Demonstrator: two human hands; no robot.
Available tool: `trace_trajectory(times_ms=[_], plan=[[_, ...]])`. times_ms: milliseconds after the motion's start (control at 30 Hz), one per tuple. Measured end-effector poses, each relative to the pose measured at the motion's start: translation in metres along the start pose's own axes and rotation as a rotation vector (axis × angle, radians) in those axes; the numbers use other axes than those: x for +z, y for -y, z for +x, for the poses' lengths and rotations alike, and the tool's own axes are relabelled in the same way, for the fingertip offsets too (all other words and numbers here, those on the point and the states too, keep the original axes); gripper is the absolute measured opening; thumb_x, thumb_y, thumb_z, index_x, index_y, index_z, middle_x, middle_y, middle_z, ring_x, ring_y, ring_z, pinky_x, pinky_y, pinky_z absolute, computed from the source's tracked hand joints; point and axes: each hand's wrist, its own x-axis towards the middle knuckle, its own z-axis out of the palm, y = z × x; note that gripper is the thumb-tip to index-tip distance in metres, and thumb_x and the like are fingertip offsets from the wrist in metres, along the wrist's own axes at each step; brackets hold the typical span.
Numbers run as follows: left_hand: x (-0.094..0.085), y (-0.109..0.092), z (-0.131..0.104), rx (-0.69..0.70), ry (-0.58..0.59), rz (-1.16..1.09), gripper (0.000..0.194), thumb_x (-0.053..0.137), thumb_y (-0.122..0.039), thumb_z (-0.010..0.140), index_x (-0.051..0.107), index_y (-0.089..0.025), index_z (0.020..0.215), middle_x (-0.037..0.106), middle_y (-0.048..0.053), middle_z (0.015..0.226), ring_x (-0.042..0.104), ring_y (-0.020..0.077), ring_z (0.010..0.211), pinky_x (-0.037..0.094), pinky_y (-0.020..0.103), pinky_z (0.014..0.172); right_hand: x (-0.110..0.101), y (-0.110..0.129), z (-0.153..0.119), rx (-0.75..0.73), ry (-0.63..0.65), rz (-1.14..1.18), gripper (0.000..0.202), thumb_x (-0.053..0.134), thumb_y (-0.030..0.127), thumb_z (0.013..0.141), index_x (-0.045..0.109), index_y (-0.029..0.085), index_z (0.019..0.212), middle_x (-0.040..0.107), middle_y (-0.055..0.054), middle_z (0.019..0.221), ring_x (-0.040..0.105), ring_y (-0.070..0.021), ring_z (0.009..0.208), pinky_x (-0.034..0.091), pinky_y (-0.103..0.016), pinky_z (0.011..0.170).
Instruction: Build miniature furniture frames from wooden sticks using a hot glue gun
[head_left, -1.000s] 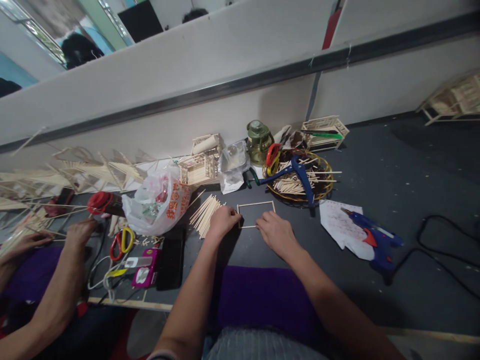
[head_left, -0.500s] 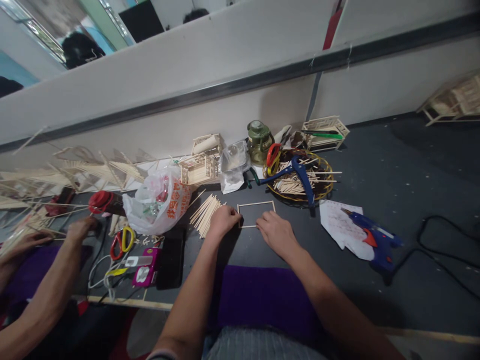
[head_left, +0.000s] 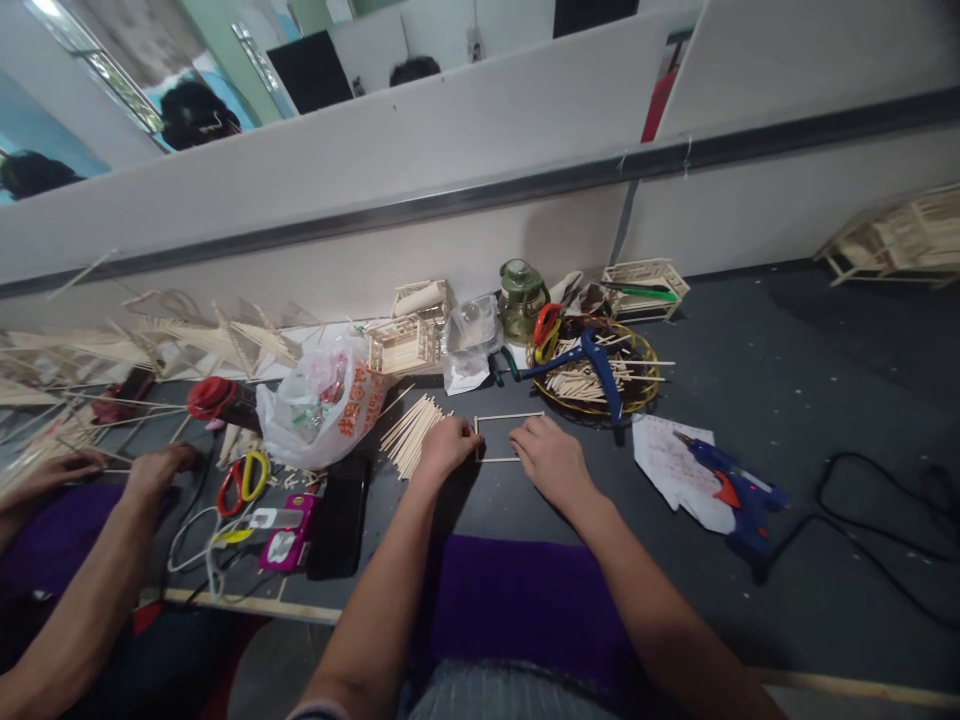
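A thin stick frame [head_left: 510, 415] lies flat on the dark table in front of me. My left hand [head_left: 450, 443] pinches its left end, fingertips at the short side stick. Around its right end are the closed fingers of my right hand [head_left: 546, 448], which cover most of that side. Just left of my left hand is a fanned pile of loose sticks [head_left: 407, 435]. A purple cloth [head_left: 517, 600] lies below, between my forearms.
A basket of sticks [head_left: 637, 405] holds a blue tool [head_left: 602, 370]. Right of it, a blue glue gun [head_left: 739, 490] touches paper [head_left: 667, 460]. A plastic bag [head_left: 300, 420], scissors [head_left: 255, 477] and a black phone [head_left: 339, 525] lie left. Another person's hands [head_left: 161, 468] are far left.
The camera view has tilted up slightly. My right hand has shifted slightly on the frame's right end and now covers more of its right side. My left hand stays at the left end.
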Motion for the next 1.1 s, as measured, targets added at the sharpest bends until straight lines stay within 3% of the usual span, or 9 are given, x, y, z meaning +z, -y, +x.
trace_trajectory(times_ms=[333, 667, 1100], plan=[[-0.002, -0.004, -0.005, -0.039, -0.017, 0.038, 0.026, 0.056, -0.039, 0.076, 0.071, -0.020, 0.084, 0.072, 0.009, 0.085, 0.065, 0.0212, 0.081, 0.039, 0.026, 0.062, 0.024, 0.014, 0.060, 0.011, 0.075, -0.098, 0.024, 0.043, 0.022, 0.094, 0.067, 0.021, 0.096, 0.061, -0.009, 0.098, 0.049, -0.0190, 0.098, 0.037, -0.026, 0.070], [0.001, -0.003, -0.002, -0.018, -0.011, 0.075, 0.026, 0.055, -0.038, 0.077, 0.072, -0.021, 0.087, 0.072, 0.009, 0.090, 0.066, 0.0239, 0.089, 0.046, 0.028, 0.071, 0.042, 0.012, 0.063, 0.017, 0.045, -0.118, 0.026, 0.041, 0.023, 0.094, 0.067, 0.020, 0.091, 0.062, -0.008, 0.095, 0.051, -0.0199, 0.095, 0.036, -0.027, 0.068], [0.002, -0.003, -0.002, -0.006, -0.026, 0.076, 0.024, 0.055, -0.035, 0.076, 0.072, -0.020, 0.084, 0.072, 0.010, 0.088, 0.066, 0.0237, 0.087, 0.045, 0.029, 0.069, 0.045, 0.013, 0.060, 0.034, -0.006, -0.092, 0.025, 0.041, 0.025, 0.095, 0.065, 0.021, 0.088, 0.061, -0.007, 0.093, 0.050, -0.0191, 0.094, 0.035, -0.027, 0.066]])
